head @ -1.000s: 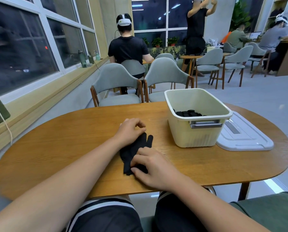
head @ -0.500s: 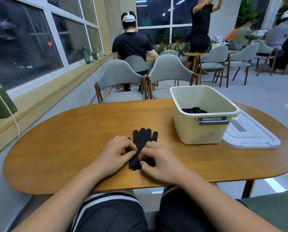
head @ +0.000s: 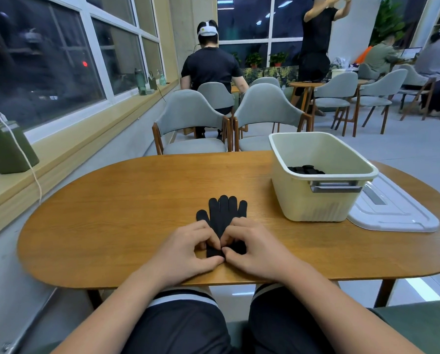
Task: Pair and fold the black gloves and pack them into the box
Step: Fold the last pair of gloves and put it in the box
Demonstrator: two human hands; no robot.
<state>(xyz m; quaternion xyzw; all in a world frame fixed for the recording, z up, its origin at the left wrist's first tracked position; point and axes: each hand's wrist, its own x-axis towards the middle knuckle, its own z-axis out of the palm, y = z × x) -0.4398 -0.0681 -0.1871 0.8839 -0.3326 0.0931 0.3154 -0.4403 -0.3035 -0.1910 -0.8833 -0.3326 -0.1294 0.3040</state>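
Black against the wood, the black gloves (head: 222,218) lie flat on the bench (head: 111,213) straight ahead of me, long axis running away from my body: fingertips far, cuff near. My left hand (head: 188,249) and right hand (head: 254,249) meet at that near cuff end, thumbs and curled fingers of each pinching the fabric edge, one hand on either side of the midline. I judge the fold will carry the cuff forward along that axis toward the fingertips. The box (head: 313,200) stands farther off and to the right of the gloves, well apart from them, so my right hand is the nearer one for the drop. Counting: one stack on the bench, showing a single outline with four fingers and a thumb on the left; I cannot tell whether it is one layer or two. One box, one white lid (head: 392,215) lying flat just beside it on the right, and one dark bundle (head: 306,169) inside the box, its count hidden by the wall.
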